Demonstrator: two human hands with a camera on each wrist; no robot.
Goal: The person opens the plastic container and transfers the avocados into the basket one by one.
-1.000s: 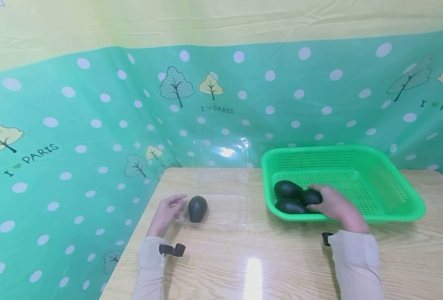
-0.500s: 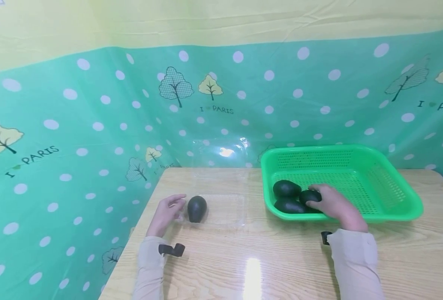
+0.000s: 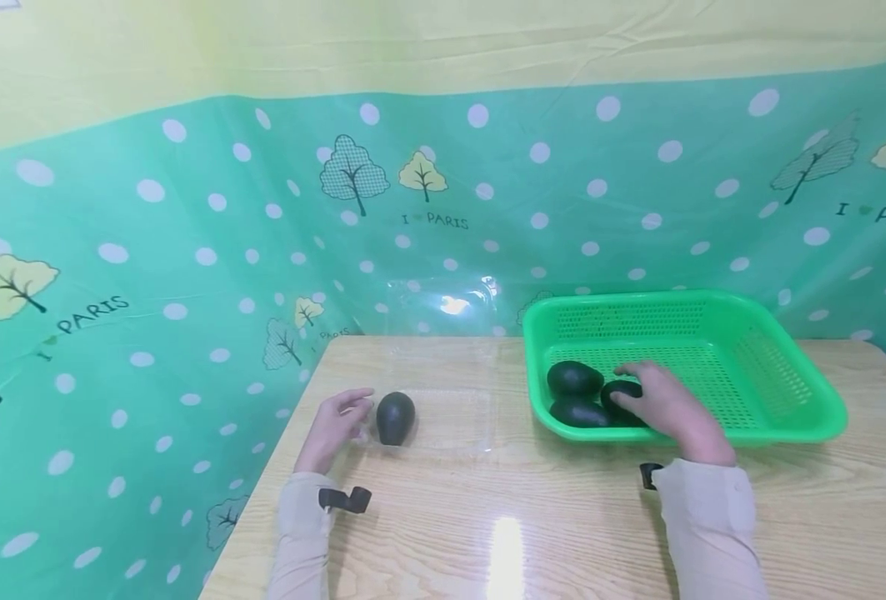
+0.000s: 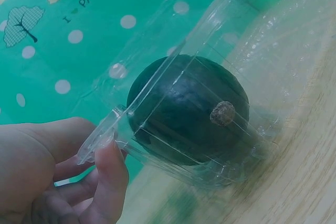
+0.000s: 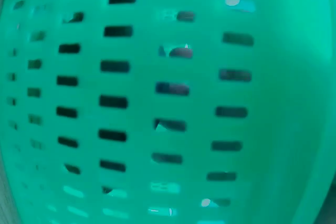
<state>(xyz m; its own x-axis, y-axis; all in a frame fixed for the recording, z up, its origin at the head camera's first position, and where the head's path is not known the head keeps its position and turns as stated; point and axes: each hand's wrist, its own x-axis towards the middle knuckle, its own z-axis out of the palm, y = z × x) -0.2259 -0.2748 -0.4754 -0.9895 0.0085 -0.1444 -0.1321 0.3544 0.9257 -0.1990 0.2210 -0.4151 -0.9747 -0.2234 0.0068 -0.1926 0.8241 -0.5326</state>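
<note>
In the green basket, an avocado is being gripped by the curled right hand; the clear container is being pinched by the left hand.

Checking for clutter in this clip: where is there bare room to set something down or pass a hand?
The wooden table is bare along its near edge between the two sleeves, and right of the green basket. The basket's right half is free. It is crowded at the basket's left corner, where the right hand covers three avocados, and around the clear container by the left hand.
</note>
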